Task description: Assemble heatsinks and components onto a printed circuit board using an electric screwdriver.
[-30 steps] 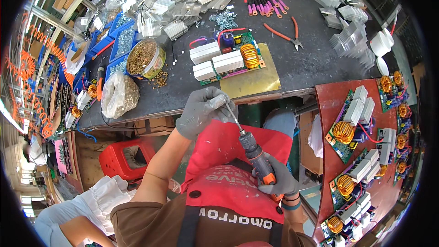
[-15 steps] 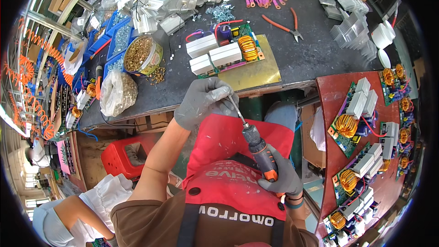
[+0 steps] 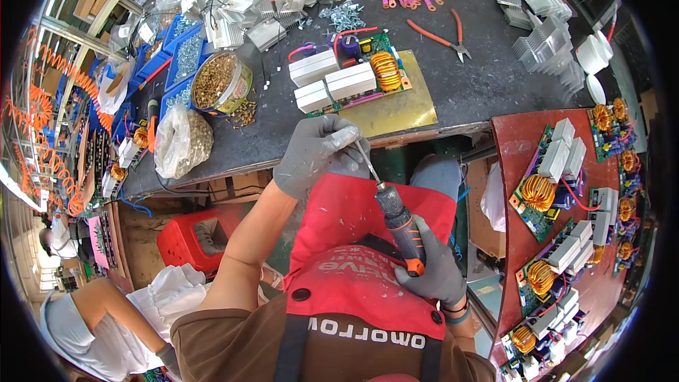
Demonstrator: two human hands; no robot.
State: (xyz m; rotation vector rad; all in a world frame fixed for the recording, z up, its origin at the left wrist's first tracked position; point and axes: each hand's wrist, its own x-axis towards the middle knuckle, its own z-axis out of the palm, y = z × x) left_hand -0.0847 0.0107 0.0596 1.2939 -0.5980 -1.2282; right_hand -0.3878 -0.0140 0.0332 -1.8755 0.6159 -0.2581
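My right hand [image 3: 440, 269], in a grey glove, is wrapped round a black and orange electric screwdriver [image 3: 399, 223] above my red apron. Its long bit slants up and left to my gloved left hand [image 3: 315, 155]. The left fingers are pinched together at the bit's tip; whatever small thing they may hold is hidden. Just beyond that hand, at the bench's front edge, a circuit board [image 3: 364, 44] with white heat sinks [image 3: 350, 80] and a copper coil [image 3: 385, 71] lies on a brass-coloured plate [image 3: 414, 110].
Left on the bench stand a tub of brass-coloured screws [image 3: 216, 81], a bag [image 3: 182, 145] and blue bins [image 3: 185, 60]. Loose heat sinks [image 3: 244, 0] and red-handled pliers [image 3: 449, 39] lie farther back. Finished-looking boards [image 3: 537, 194] cover a red-brown table at right. Another person's arm [image 3: 120, 308] is at lower left.
Both my hands keep almost the same pose; the screwdriver has shifted slightly. A blurred yellowish item at the top has moved left. The other person's arm has moved at lower left.
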